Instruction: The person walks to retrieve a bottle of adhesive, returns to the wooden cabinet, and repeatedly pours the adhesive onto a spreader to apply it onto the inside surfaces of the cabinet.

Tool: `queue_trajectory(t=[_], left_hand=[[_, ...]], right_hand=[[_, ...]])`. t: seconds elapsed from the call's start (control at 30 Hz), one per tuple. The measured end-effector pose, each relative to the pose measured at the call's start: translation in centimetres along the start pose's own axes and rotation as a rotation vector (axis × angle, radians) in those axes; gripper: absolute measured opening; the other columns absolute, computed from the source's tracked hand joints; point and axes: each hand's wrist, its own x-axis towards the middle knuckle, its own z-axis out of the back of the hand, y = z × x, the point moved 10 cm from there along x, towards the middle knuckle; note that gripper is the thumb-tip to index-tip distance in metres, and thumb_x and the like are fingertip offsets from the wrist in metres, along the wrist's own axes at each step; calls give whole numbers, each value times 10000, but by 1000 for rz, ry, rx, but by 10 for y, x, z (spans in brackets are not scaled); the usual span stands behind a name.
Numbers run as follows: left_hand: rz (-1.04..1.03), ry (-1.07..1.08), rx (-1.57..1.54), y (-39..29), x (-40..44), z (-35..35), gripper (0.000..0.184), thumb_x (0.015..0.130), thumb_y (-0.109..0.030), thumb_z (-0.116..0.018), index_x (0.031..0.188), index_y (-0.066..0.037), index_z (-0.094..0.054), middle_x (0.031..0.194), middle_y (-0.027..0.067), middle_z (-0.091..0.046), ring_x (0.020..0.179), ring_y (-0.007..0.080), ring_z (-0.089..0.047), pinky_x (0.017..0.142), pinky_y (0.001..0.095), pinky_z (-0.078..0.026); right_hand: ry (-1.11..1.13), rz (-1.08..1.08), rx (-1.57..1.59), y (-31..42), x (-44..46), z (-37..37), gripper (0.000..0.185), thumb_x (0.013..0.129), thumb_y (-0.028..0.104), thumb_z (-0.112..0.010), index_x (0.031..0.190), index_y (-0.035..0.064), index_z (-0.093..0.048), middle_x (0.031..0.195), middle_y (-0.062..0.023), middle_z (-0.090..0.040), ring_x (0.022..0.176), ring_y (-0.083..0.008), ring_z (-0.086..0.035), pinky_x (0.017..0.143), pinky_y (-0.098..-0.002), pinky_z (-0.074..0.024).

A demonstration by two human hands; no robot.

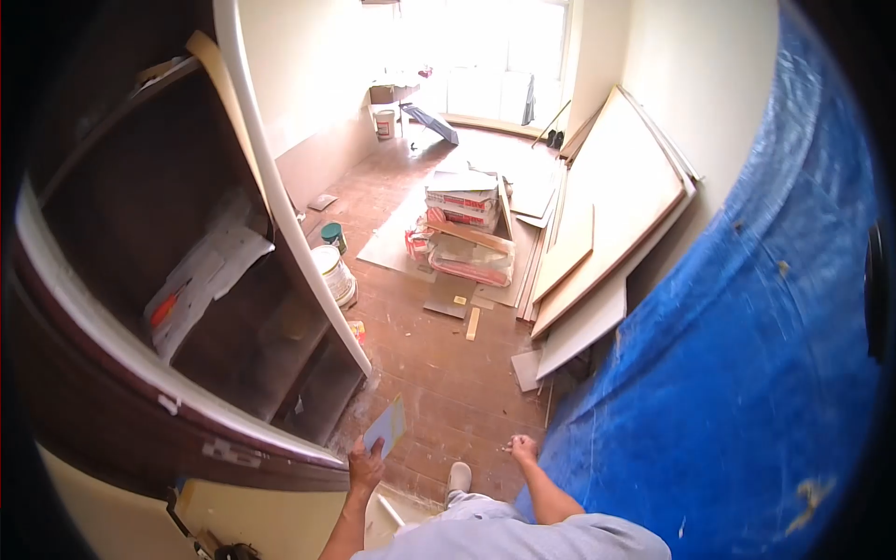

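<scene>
My left hand [365, 459] is closed on the lower end of a flat grey-blue rectangular sheet [384, 426] with a yellowish edge. The sheet stands tilted upward, close to the bottom of the white door-frame trim [308, 271]. I cannot make out its exact kind. Over the brown floor, my right hand [524, 449] has its fingers curled in, and whatever may be in them is too small to name. A blue tarp [691, 401] hangs just to the right of that hand.
Dark shelves [159, 215] on the left hold papers and a red-handled item [164, 310]. White bucket [332, 272] and green can [333, 235] stand near the left wall. Stacked bags [464, 207] occupy mid-floor; large boards [616, 205] lean right. Wood scraps [473, 324] lie ahead.
</scene>
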Motion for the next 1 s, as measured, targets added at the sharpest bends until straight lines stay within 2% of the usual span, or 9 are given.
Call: queue_trajectory(t=[0.27,0.37,0.53,0.6,0.67,0.73,0.8,0.93,1.0], left_hand=[[231,-202,107,77,126,15,272,822,-195,-642,899,60,-590,854,245,-629,796,411,-592,722,424,-467],[219,-226,81,117,194,-12,269,822,-184,-643,933,58,-603,877,218,-649,825,391,-611,751,418,-475],[193,-108,-160,132,381,-86,264,833,-186,-633,986,30,-629,900,189,-665,836,326,-642,739,385,-485],[151,-136,1,123,470,-104,281,844,-191,-623,1001,41,-624,900,182,-670,815,275,-649,723,368,-487],[136,-145,-331,128,565,-130,297,856,-199,-614,993,65,-621,901,177,-674,815,237,-646,714,360,-480],[330,-179,-396,162,651,-157,296,869,-188,-604,985,84,-618,913,177,-670,827,226,-636,721,358,-471],[270,-306,-642,162,730,-165,301,875,-185,-603,1006,86,-610,931,181,-663,822,230,-631,714,355,-466],[221,-289,-419,132,862,-151,341,900,-199,-579,1079,91,-572,998,133,-644,864,198,-598,776,321,-463],[96,-327,-338,153,908,-143,351,898,-205,-583,1082,94,-571,1001,133,-645,872,204,-601,777,320,-465]], right_hand=[[82,216,-130,208,133,-60,198,894,157,-534,915,-1,-651,751,-84,-670,606,-146,-651,548,-259,-527],[-8,206,-255,220,181,-63,225,866,185,-555,821,-6,-667,705,-69,-672,628,-124,-661,591,-264,-527],[-62,256,-935,153,223,-53,336,789,350,-506,767,67,-685,809,-166,-660,782,-315,-646,705,-408,-513],[675,127,-1474,75,224,-86,301,764,296,-549,863,49,-692,833,-184,-666,831,-289,-658,706,-376,-521],[449,-448,-837,118,180,-80,347,784,364,-557,881,66,-707,865,-170,-675,858,-258,-661,737,-353,-518],[559,-313,-968,149,188,-116,414,802,440,-556,881,64,-710,916,-179,-667,896,-304,-647,789,-381,-499],[324,-332,-990,193,198,-140,425,799,449,-566,880,57,-707,929,-189,-659,917,-338,-631,816,-403,-485],[71,-252,-841,252,288,-193,427,789,440,-585,887,41,-698,939,-197,-652,942,-366,-612,831,-416,-477],[209,6,-698,288,363,-243,446,772,433,-618,938,24,-681,936,-212,-650,933,-371,-613,811,-425,-483]])
